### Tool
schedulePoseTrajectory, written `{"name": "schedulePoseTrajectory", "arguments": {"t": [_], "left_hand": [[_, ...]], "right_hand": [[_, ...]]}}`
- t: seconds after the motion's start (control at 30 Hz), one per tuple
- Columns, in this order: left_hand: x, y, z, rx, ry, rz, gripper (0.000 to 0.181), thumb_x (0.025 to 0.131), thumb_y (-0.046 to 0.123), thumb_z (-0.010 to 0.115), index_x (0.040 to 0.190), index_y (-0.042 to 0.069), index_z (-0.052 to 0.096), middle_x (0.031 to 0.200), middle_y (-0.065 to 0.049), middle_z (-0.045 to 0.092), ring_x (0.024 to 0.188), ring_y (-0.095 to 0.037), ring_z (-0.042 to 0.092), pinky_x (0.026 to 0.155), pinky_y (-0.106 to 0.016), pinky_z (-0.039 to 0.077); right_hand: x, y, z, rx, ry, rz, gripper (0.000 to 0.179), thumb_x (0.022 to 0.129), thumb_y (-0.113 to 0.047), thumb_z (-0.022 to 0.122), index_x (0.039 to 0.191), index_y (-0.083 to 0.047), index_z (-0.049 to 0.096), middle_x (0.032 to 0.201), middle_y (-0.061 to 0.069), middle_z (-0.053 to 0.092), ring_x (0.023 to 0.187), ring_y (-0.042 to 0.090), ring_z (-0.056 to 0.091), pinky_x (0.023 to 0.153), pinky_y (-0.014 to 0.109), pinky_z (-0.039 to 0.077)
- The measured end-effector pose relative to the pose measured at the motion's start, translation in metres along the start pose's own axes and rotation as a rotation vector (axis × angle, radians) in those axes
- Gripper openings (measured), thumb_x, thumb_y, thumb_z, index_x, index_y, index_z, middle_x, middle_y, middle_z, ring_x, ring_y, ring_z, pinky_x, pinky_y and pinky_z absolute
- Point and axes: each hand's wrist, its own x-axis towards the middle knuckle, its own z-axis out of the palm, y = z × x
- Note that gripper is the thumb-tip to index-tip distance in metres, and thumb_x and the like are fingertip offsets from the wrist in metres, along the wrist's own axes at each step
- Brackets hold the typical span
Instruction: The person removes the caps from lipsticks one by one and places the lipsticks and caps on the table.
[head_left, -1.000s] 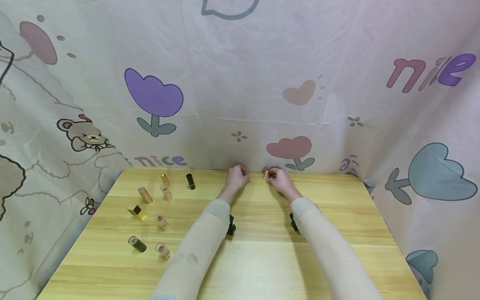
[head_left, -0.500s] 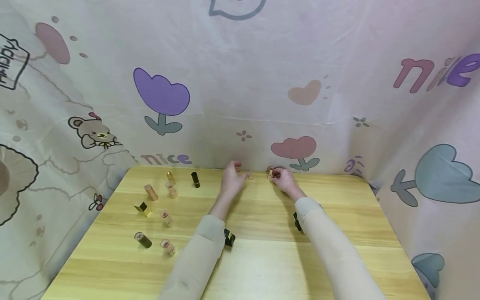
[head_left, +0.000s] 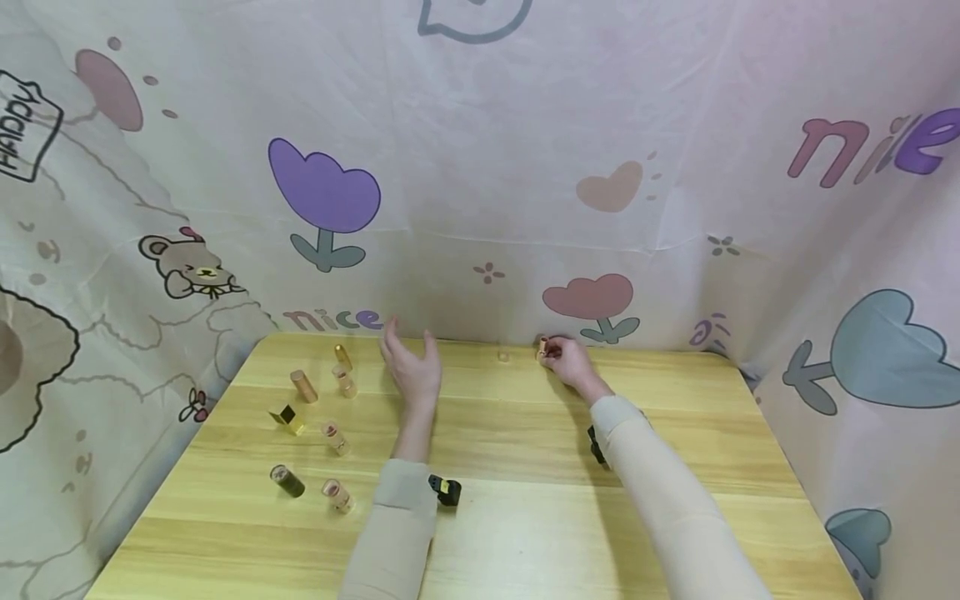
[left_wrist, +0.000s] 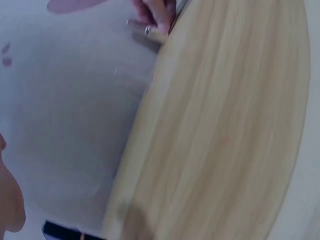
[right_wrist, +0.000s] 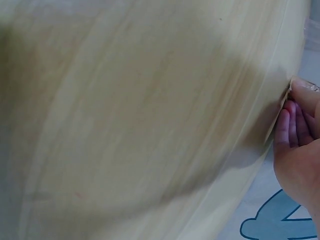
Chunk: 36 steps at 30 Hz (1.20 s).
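Observation:
My right hand (head_left: pixel 572 362) pinches a small pink-gold lipstick tube (head_left: pixel 543 347) at the table's back edge. A small clear cap (head_left: pixel 503 357) stands on the table just left of it. My left hand (head_left: pixel 414 373) has its fingers spread and holds nothing that I can see. In the left wrist view a black lipstick (left_wrist: pixel 65 231) shows at the bottom edge; from the head camera the left hand hides it. Part of the left thumb (left_wrist: pixel 11 200) appears at that view's left side.
Several lipsticks stand on the left of the wooden table (head_left: pixel 517 533): a gold one (head_left: pixel 342 357), a rose-gold one (head_left: pixel 303 386), a square gold one (head_left: pixel 287 418), a dark one (head_left: pixel 287 481) and pink clear-capped ones (head_left: pixel 337 496). A printed curtain (head_left: pixel 465 167) hangs behind the table.
My left hand has let go of the clear cap, leaving it on the table, and moved left to the black lipstick with its fingers spreading. The right hand stays in place with the lipstick tube.

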Motion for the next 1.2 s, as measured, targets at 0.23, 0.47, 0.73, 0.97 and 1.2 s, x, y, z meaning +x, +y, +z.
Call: {"name": "schedulePoseTrajectory", "arguments": {"t": [0.23, 0.47, 0.73, 0.97, 1.2], "left_hand": [[0.014, -0.022, -0.02, 0.011, -0.009, -0.216, 0.069, 0.094, 0.011, 0.065, 0.155, -0.001, 0.034, 0.16, -0.021, 0.034, 0.147, -0.04, 0.034, 0.127, -0.051, 0.028], [0.022, -0.039, -0.03, -0.013, -0.113, -0.378, 0.06, 0.099, 0.005, 0.056, 0.153, -0.005, 0.033, 0.155, -0.027, 0.034, 0.144, -0.044, 0.037, 0.124, -0.052, 0.034], [0.023, -0.046, -0.033, -0.067, -0.1, -0.371, 0.039, 0.102, -0.006, 0.05, 0.141, -0.011, 0.043, 0.141, -0.03, 0.045, 0.133, -0.044, 0.047, 0.12, -0.049, 0.041], [0.024, -0.052, -0.034, -0.056, -0.117, -0.385, 0.037, 0.104, -0.003, 0.051, 0.14, -0.009, 0.045, 0.138, -0.029, 0.049, 0.127, -0.042, 0.052, 0.114, -0.047, 0.047], [0.018, -0.051, -0.036, -0.035, -0.136, -0.427, 0.035, 0.106, 0.003, 0.052, 0.14, -0.002, 0.047, 0.136, -0.024, 0.055, 0.125, -0.038, 0.055, 0.11, -0.048, 0.05]], "right_hand": [[-0.001, -0.001, -0.001, 0.0, 0.002, -0.006, 0.026, 0.093, -0.001, 0.075, 0.115, 0.01, 0.068, 0.105, 0.023, 0.073, 0.101, 0.035, 0.07, 0.093, 0.043, 0.061], [-0.001, -0.002, -0.002, 0.024, -0.01, 0.008, 0.028, 0.093, 0.0, 0.075, 0.117, 0.011, 0.067, 0.108, 0.024, 0.072, 0.102, 0.036, 0.07, 0.094, 0.043, 0.061], [-0.002, -0.003, -0.004, 0.084, -0.049, 0.03, 0.029, 0.095, -0.003, 0.072, 0.12, 0.01, 0.065, 0.112, 0.023, 0.071, 0.107, 0.036, 0.069, 0.098, 0.043, 0.059], [-0.008, -0.005, -0.009, 0.14, -0.038, 0.014, 0.036, 0.095, -0.002, 0.071, 0.128, 0.011, 0.062, 0.119, 0.026, 0.069, 0.114, 0.039, 0.067, 0.101, 0.044, 0.058], [-0.019, -0.017, -0.014, 0.232, 0.037, 0.013, 0.058, 0.095, -0.002, 0.073, 0.147, 0.006, 0.049, 0.143, 0.026, 0.058, 0.132, 0.041, 0.057, 0.115, 0.048, 0.048]]}}
